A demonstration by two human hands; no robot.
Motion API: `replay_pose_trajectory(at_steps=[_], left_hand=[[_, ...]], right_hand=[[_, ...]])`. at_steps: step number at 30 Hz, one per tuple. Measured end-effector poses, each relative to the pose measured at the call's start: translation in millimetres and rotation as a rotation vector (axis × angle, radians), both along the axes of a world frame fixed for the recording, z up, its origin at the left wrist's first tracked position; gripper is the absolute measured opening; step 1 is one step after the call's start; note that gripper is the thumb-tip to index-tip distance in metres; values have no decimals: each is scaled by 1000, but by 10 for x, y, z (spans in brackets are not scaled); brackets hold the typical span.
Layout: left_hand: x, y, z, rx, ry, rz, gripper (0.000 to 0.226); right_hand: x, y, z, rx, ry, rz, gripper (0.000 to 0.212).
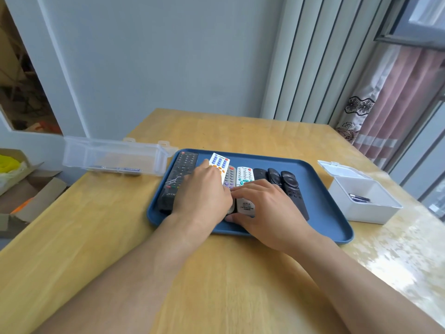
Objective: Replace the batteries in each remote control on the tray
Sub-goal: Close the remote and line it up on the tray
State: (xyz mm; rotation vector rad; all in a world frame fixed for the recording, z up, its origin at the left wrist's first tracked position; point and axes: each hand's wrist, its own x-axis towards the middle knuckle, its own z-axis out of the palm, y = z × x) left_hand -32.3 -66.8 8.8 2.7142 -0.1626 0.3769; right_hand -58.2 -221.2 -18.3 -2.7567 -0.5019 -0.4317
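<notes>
A blue tray (332,189) on the wooden table holds several remotes side by side. From the left they are a long black remote (185,169), a white remote with blue buttons (219,162), a grey remote (231,175), a silver remote with green buttons (245,175) and three small black remotes (291,186). My left hand (204,191) covers the near half of the white remote and grips it; the remote lies slightly over the grey one. My right hand (265,208) rests with straight fingers across the grey and silver remotes, thumb at their near ends.
A clear plastic box (113,156) with batteries on its floor lies left of the tray. A white open-lidded box (363,206) holding a few batteries (358,198) stands to the right. Cardboard boxes (24,189) sit beyond the table's left edge; a curtain hangs at the right.
</notes>
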Motion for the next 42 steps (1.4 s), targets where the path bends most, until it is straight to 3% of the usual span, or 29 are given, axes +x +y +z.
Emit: replay_pose_trajectory(at_steps=[5, 8, 17, 28, 33, 39, 42], left_hand=[[33, 50, 32, -29, -21, 22, 14], [-5, 41, 49, 24, 5, 18, 18], [-2, -35, -55, 6, 193, -97, 44], [57, 10, -53, 61, 355, -167, 53], [82, 16, -41, 38, 431, -186, 56], [63, 14, -31, 18, 405, -197, 60], [48, 37, -12, 32, 293, -165, 61]], right_hand=[[-18, 2, 20, -7, 13, -19, 52], [-29, 12, 8, 16, 34, -8, 56], [-23, 6, -3, 34, 22, 11, 38], [-25, -1, 11, 38, 43, -15, 50], [-30, -10, 19, 34, 56, -28, 46], [-33, -4, 19, 28, 59, -30, 46], [-26, -5, 16, 44, 54, -38, 49]])
